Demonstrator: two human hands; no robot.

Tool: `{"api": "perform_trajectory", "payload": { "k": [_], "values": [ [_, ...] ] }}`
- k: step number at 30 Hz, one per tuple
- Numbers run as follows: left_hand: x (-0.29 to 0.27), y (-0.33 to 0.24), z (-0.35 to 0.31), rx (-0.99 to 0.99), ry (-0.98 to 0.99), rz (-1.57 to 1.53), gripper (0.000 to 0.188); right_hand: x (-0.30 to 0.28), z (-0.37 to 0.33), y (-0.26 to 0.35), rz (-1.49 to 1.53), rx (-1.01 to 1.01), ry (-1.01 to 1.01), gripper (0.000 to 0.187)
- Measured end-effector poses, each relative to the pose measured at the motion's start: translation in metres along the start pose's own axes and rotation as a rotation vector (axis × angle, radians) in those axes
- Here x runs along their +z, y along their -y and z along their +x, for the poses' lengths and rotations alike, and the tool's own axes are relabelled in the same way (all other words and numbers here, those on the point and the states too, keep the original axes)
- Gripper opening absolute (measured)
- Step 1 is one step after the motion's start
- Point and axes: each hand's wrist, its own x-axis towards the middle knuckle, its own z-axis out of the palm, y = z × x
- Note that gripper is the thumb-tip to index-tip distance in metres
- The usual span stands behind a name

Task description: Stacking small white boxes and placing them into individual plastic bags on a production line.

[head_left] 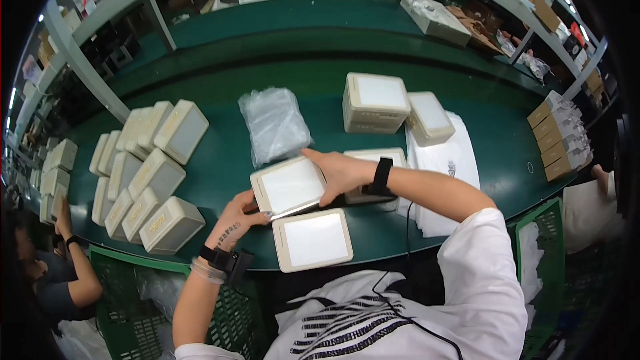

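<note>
A beige box-shaped device [291, 185] with rounded corners and a white top panel is tilted between my hands. My left hand [239, 219] grips its near left corner with thumb and fingers. My right hand [341, 172] is closed around its right side, fingers at the far edge and thumb at the near one. Just in front of it, nearer to me, lies a similar device [312, 240] with its white panel up. Another one [365, 195] is partly hidden beneath my right wrist. A stack of clear plastic bags [275, 125] lies beyond the held device.
Several beige devices [155, 173] stand in rows at the left. More are stacked [377, 103] at the far right, beside white sheets [460, 153]. Small brown boxes [552, 139] line the right edge. Green crates [540, 253] flank me. A co-worker's arm [80, 267] reaches in at left.
</note>
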Motion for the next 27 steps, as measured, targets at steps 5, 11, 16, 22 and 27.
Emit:
{"api": "perform_trajectory", "payload": {
  "k": [5,11,16,22,27],
  "values": [
    [0.021,0.021,-0.013,0.155,-0.164,-0.153,0.066,-0.004,-0.028,0.048,0.123,-0.096,-0.252,0.104],
    [0.068,-0.035,-0.024,0.548,-0.297,-0.469,0.055,-0.025,-0.054,0.064,0.178,-0.509,-0.593,0.088],
    [0.091,-0.115,0.020,0.466,-0.288,-0.141,0.053,-0.061,-0.065,0.027,0.815,-0.288,-0.747,0.069],
    [0.128,-0.147,0.169,0.729,-0.388,0.083,0.057,-0.102,-0.057,-0.047,0.709,0.042,-1.106,0.060],
    [0.143,-0.142,0.220,0.463,-0.461,0.214,0.064,-0.106,-0.059,-0.096,0.576,0.235,-1.107,0.061]
  ]
}}
